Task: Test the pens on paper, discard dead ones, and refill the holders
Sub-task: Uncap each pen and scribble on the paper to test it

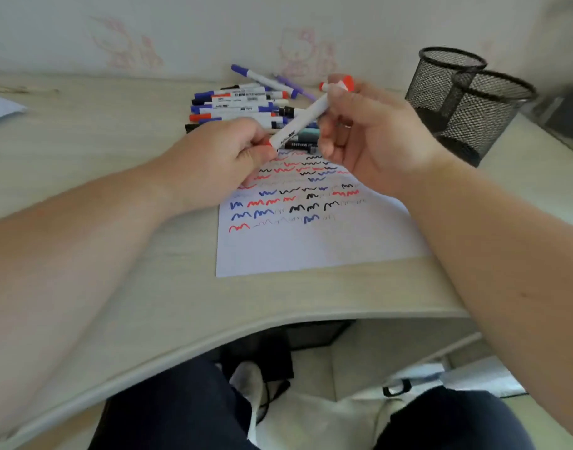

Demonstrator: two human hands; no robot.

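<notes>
Left fingers (262,142): closed on the red marker's (299,123) lower end, above the paper's (311,248) far edge.
Right fingers (335,92): pinching its red cap (346,82).
Spare pens (243,103): piled just beyond the paper.
Holders (466,105): right of the paper, seemingly empty.
Advice: pull the cap straight off, then scribble on the paper's bare near half.

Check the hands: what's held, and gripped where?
Both hold one white marker with red ends. Left hand pinches its lower red end; right hand grips the upper end near the red cap, above the scribbled paper.
</notes>
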